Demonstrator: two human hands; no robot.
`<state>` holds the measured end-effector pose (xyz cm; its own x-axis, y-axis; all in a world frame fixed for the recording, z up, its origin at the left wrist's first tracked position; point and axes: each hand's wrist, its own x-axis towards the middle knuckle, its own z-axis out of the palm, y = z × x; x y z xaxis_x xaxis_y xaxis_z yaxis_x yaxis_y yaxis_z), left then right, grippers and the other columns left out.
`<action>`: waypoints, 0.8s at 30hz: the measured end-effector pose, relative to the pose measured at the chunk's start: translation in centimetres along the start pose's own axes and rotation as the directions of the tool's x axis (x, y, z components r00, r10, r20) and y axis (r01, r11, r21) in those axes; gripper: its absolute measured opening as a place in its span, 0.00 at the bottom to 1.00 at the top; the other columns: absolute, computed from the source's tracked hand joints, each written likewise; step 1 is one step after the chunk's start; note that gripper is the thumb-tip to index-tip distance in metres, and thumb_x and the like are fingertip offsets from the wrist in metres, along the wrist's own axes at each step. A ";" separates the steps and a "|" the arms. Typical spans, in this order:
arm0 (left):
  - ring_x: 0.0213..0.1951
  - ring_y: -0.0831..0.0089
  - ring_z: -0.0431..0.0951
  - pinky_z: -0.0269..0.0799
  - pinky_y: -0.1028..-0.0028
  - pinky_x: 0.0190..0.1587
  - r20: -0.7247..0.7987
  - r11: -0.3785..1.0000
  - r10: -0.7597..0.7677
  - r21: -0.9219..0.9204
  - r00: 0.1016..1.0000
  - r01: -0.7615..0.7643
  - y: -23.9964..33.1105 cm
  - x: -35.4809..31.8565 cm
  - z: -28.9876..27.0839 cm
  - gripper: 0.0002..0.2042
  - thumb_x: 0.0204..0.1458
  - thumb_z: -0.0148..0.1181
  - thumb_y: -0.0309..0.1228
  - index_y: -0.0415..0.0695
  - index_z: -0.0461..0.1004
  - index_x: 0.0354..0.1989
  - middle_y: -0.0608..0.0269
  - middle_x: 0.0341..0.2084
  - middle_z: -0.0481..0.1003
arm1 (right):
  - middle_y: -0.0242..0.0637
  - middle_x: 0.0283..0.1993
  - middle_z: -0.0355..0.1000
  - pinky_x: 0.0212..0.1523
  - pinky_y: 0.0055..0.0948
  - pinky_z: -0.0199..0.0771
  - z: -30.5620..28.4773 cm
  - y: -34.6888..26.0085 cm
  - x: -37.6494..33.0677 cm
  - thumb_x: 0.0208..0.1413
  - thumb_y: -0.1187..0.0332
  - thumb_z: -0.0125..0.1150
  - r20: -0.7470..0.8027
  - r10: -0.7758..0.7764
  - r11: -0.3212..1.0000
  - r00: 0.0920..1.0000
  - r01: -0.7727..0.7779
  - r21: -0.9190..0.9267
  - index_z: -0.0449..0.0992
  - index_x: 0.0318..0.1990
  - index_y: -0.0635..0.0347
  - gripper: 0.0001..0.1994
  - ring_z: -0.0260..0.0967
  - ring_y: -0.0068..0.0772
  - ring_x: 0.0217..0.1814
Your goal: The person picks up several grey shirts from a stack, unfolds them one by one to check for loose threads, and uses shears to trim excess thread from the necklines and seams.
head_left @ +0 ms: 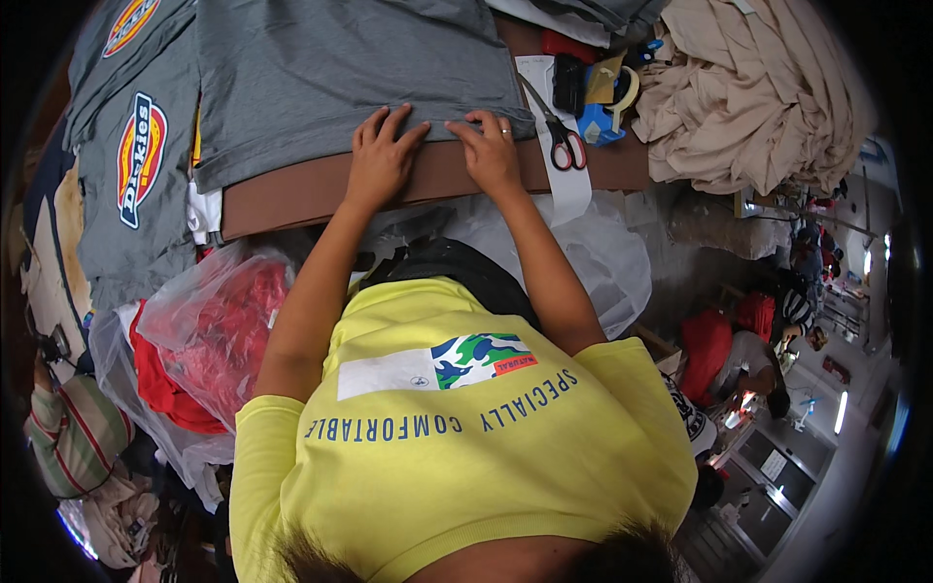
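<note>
Beside both hands (432, 155), a white paper strip (562, 146) (under red-handled scissors (561, 131)).

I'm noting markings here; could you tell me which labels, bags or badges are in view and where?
Oval badge: on the grey garment at left; red, yellow, dark blue.
Second badge: top left, same colours, partly cut off.
White paper strip: under the scissors, right of the right hand.
Clear plastic bag: lower left, holding red cloth.
</note>
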<state>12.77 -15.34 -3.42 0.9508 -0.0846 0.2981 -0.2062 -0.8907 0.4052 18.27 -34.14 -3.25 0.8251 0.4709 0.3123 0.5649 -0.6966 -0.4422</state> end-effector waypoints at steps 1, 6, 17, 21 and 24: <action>0.58 0.57 0.57 0.49 0.60 0.58 0.006 1.000 -0.002 0.003 1.000 0.002 0.0 0.0 0.0 0.17 0.50 0.52 0.31 0.58 0.71 0.50 0.63 0.57 0.61 | 0.34 0.44 0.64 0.46 0.36 0.65 0.1 0.1 0.0 0.42 0.77 0.58 -0.001 -0.007 1.000 1.000 0.007 0.002 0.77 0.41 0.44 0.17 0.60 0.42 0.45; 0.59 0.57 0.56 0.49 0.59 0.58 0.028 1.000 -0.011 0.015 1.000 0.011 0.1 0.1 -0.1 0.17 0.50 0.52 0.30 0.58 0.70 0.50 0.63 0.57 0.61 | 0.35 0.45 0.64 0.47 0.36 0.65 0.2 0.3 -0.1 0.42 0.77 0.57 0.002 -0.009 1.000 1.000 0.009 0.027 0.77 0.41 0.45 0.17 0.60 0.43 0.46; 0.57 0.58 0.58 0.51 0.60 0.57 -0.013 1.000 0.005 0.020 1.000 -0.005 0.2 0.3 -0.1 0.17 0.49 0.52 0.31 0.58 0.71 0.49 0.62 0.55 0.63 | 0.39 0.43 0.63 0.46 0.39 0.63 -0.2 0.3 0.7 0.45 0.76 0.55 -0.007 0.013 0.996 1.000 -0.012 0.088 0.72 0.45 0.52 0.17 0.60 0.46 0.44; 0.57 0.58 0.58 0.51 0.60 0.57 -0.002 1.000 0.003 0.029 1.000 -0.003 0.3 0.4 -0.1 0.17 0.49 0.52 0.31 0.57 0.71 0.49 0.62 0.55 0.62 | 0.40 0.42 0.63 0.46 0.39 0.63 -0.4 0.3 1.0 0.46 0.75 0.55 0.004 0.016 0.993 1.000 -0.016 0.115 0.72 0.44 0.52 0.15 0.60 0.46 0.43; 0.57 0.58 0.58 0.51 0.60 0.57 0.006 0.999 0.002 0.032 1.000 -0.002 0.3 0.4 -0.1 0.17 0.49 0.53 0.31 0.58 0.71 0.49 0.62 0.55 0.62 | 0.40 0.42 0.63 0.46 0.39 0.63 -0.5 0.4 1.1 0.46 0.75 0.55 0.043 0.016 0.993 0.999 -0.021 0.115 0.72 0.41 0.52 0.13 0.61 0.47 0.43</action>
<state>13.05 -15.57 -3.12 0.9517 -0.0891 0.2939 -0.2009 -0.9045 0.3762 19.40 -34.15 -2.68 0.8336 0.4828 0.2685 0.5450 -0.6392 -0.5425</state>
